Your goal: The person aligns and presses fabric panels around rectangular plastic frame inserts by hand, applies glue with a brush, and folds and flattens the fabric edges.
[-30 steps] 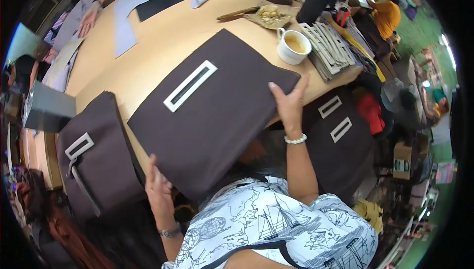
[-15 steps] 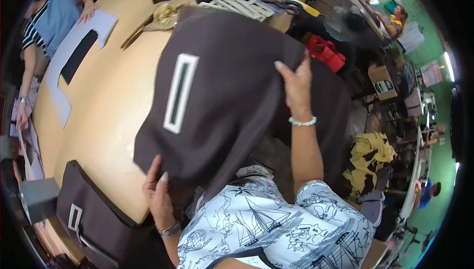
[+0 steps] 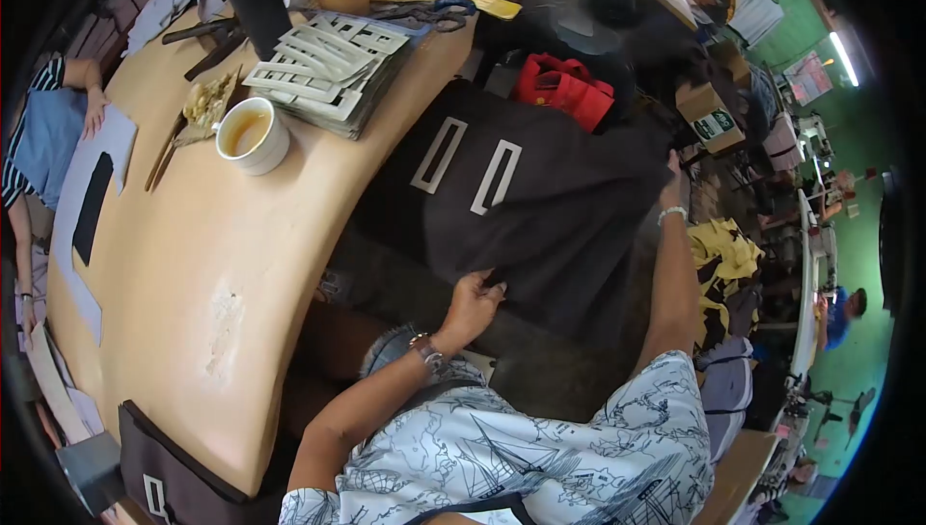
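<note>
The brown cloth (image 3: 579,260) I had held over the table (image 3: 270,245) a second earlier was now off its edge, spread over more dark cloth to the right, and I judged that this had carried the handling from the tabletop to the heap beside it. My left hand (image 3: 473,308) pinched the near edge between thumb and fingers; my right hand (image 3: 672,183) grasped the far corner, though some of its fingers were hidden. Two white frames showed side by side, but where one layer ended I could not tell. On the table, a cup (image 3: 258,152) of something brown stood near a pile of pale strips (image 3: 323,72), with a black cylinder (image 3: 253,4) and blue-handled scissors (image 3: 450,16) beyond. Across from me, a co-worker's hand (image 3: 96,112) rested on a pale sheet (image 3: 118,144). Past the cloth were a red bag (image 3: 569,91), a cardboard box (image 3: 709,115), yellow scraps (image 3: 719,245) and a green wall (image 3: 873,284).
</note>
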Demonstrator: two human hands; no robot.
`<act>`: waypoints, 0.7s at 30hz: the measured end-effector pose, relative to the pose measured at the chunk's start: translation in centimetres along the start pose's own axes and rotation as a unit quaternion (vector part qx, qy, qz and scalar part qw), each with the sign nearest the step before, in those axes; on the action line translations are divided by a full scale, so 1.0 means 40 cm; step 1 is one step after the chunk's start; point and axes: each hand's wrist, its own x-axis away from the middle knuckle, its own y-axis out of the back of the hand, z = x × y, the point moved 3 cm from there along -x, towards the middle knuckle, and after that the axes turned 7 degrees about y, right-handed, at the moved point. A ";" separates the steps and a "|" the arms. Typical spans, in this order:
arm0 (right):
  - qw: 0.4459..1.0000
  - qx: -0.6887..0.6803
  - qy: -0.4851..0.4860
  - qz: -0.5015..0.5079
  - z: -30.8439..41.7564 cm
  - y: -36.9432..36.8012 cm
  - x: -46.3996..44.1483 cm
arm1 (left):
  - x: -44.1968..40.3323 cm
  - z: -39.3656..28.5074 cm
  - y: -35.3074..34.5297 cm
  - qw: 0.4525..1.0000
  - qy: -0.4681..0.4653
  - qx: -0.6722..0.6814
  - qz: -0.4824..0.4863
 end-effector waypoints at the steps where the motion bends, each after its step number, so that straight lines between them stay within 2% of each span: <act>1: 0.998 0.054 -0.009 0.007 -0.058 -0.019 -0.013 | -0.037 0.049 -0.010 1.000 0.013 0.010 -0.005; 2: 0.994 0.106 -0.017 0.016 -0.095 -0.034 -0.023 | -0.072 0.105 -0.016 0.999 0.026 0.020 -0.012; 5: 0.992 0.117 -0.037 0.035 -0.110 -0.069 -0.028 | -0.095 0.141 -0.026 0.997 0.055 0.028 -0.042; 7: 0.991 0.128 -0.006 0.040 -0.091 -0.087 -0.049 | -0.083 0.140 -0.021 0.996 0.066 0.061 -0.029; 9: 0.992 0.121 0.006 0.041 -0.018 -0.057 -0.065 | -0.029 0.045 -0.042 0.989 0.060 0.132 0.026; 11: 0.995 0.092 0.005 0.043 0.096 -0.015 -0.072 | 0.013 -0.023 -0.046 0.989 0.055 0.128 0.051; 14: 0.995 0.073 0.060 0.033 0.028 -0.033 -0.109 | -0.004 -0.026 -0.031 0.984 0.039 0.169 0.037; 15: 0.923 -0.335 -0.189 0.033 -0.065 -0.077 -0.108 | -0.017 -0.012 -0.025 0.981 0.031 0.190 0.024; 17: 0.972 -0.125 -0.197 0.038 -0.085 -0.103 -0.111 | -0.043 0.050 -0.026 0.987 0.048 0.151 0.013; 18: 0.979 -0.017 -0.201 0.042 -0.076 -0.109 -0.097 | -0.040 0.069 -0.032 0.989 0.061 0.133 0.005; 19: 0.984 0.017 -0.156 0.088 -0.063 -0.107 -0.092 | -0.036 0.090 -0.042 0.990 0.083 0.110 -0.003; 21: 0.992 -0.012 -0.108 0.066 -0.053 -0.113 -0.066 | -0.012 0.065 -0.057 0.992 0.078 0.103 -0.007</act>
